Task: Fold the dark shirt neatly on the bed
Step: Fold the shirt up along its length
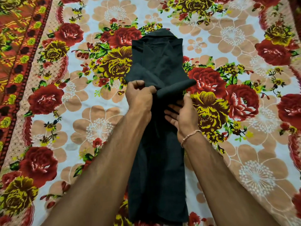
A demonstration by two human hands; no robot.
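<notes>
The dark shirt point(156, 160) lies lengthwise down the middle of the bed point(97, 128), collar at the far end, both sides folded in so it forms a narrow strip. A short sleeve point(177, 88) crosses the chest, its cuff pointing right. My left hand point(140, 98) is closed on the shirt fabric where that sleeve meets the body. My right hand point(183, 115) rests flat, fingers apart, on the shirt's right side just below the sleeve; a thin thread bracelet point(189, 136) circles its wrist.
A floral bedsheet with red and yellow roses covers the whole bed. A red patterned border point(21, 46) runs along the left side. Nothing else lies on the sheet around the shirt.
</notes>
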